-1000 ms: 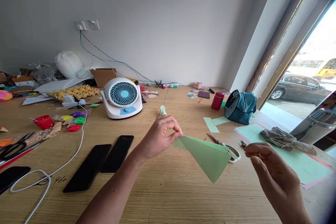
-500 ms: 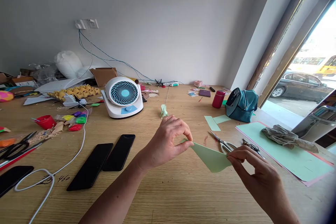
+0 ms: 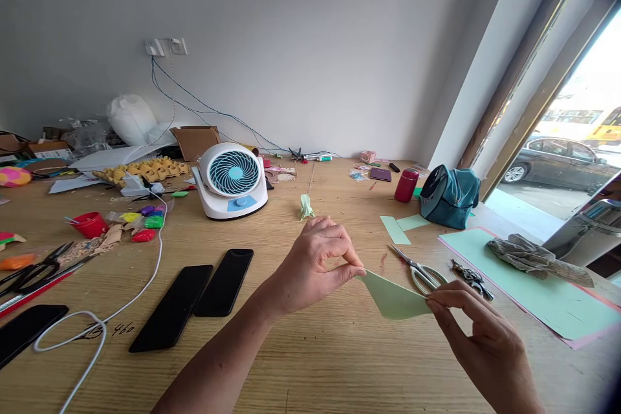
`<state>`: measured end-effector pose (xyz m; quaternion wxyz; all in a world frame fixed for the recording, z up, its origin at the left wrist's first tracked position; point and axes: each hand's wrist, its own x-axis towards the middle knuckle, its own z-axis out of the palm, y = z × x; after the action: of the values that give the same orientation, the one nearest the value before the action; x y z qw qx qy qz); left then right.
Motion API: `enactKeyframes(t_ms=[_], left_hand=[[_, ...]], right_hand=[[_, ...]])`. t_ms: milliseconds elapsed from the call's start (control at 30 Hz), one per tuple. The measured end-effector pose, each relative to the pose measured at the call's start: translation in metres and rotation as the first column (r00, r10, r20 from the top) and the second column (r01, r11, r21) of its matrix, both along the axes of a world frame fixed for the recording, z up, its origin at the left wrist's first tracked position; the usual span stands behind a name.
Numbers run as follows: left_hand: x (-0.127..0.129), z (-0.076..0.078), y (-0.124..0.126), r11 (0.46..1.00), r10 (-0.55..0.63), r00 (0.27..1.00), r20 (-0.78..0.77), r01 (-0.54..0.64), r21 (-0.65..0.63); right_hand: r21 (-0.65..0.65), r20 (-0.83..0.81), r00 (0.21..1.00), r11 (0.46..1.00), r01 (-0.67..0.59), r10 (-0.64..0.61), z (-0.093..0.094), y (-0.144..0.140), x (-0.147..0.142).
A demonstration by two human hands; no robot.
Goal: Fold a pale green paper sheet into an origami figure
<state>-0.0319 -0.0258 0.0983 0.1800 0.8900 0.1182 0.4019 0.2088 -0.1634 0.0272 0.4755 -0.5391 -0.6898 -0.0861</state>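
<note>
Toward the near edge of the table (image 3: 349, 369), a green paper (image 3: 395, 297) is held aloft, its ends pinched by the left hand (image 3: 317, 265) and the right hand (image 3: 488, 333), both closed at the tips.

A wooden table (image 3: 339, 378) with a visible grain carries a white fan (image 3: 234, 181). Left of the fan lie a yellowish egg tray (image 3: 145, 171), a red cup (image 3: 91, 226) and small coloured packets (image 3: 154, 222). Nearer the viewer than the fan, two black phones (image 3: 226, 281) lie side by side. Just right of the fan sits a small crumpled green paper (image 3: 305, 208). Well to the fan's right stand a red canister (image 3: 406, 186) and a teal bag (image 3: 451, 197); scissors (image 3: 414, 264) and keys (image 3: 468, 276) lie nearer than those, also right of the fan.
</note>
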Motion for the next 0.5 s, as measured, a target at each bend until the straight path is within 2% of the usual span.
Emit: enactKeyframes(t_ms=[100,267,500], left_hand=[[-0.002,0.002,-0.002,0.999,-0.024,1.000,0.015,0.024,-0.021],[-0.003,0.004,-0.004,0.986,-0.077,0.997,0.011,0.078,-0.149],[-0.004,0.006,-0.004,0.986,-0.012,1.000,0.024,0.016,-0.166]], right_hand=[[0.010,0.005,1.000,1.000,0.004,-0.004,-0.003,0.001,0.001],[0.024,-0.039,0.999,1.000,0.004,-0.003,-0.009,0.003,0.004],[-0.014,-0.069,0.998,1.000,0.004,-0.005,-0.012,0.001,0.004]])
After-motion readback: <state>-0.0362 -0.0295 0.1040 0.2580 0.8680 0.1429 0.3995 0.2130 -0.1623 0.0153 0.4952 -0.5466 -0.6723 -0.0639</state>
